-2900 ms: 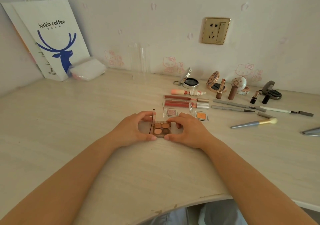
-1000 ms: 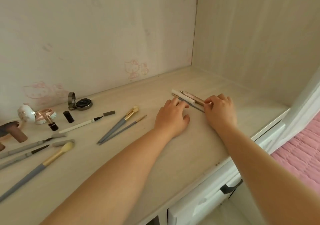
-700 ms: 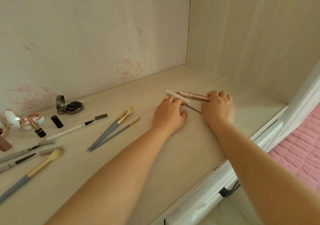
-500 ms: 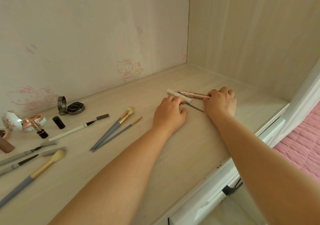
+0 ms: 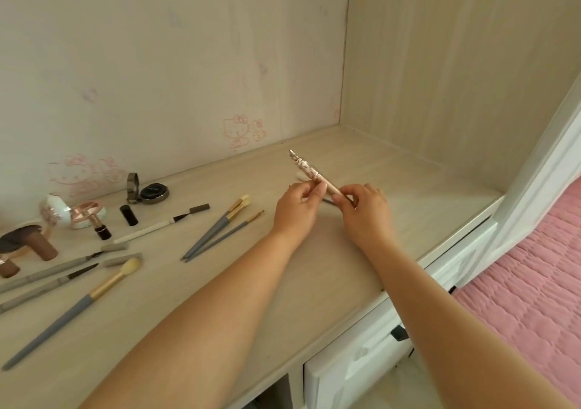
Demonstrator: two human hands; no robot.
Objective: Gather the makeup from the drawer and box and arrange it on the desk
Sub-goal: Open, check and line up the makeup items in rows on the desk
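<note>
No readable writing shows. At lower left of the frame, grey brushes (image 5: 217, 234) lie on the surface (image 5: 314, 283). Centre frame, the left hand (image 5: 297, 207) and right hand (image 5: 364, 210) each pinch the rose-gold pen (image 5: 314, 176), now lifted off the surface and tilted up-left; half a second ago it lay flat.

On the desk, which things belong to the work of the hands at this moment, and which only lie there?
In use:
- rose-gold pen, held off the desk by left hand and right hand
- white tube and thin grey pencil behind the hands, partly hidden

Only lying there:
- pair of grey brushes
- big grey brush
- white liner pen
- black compact
</note>
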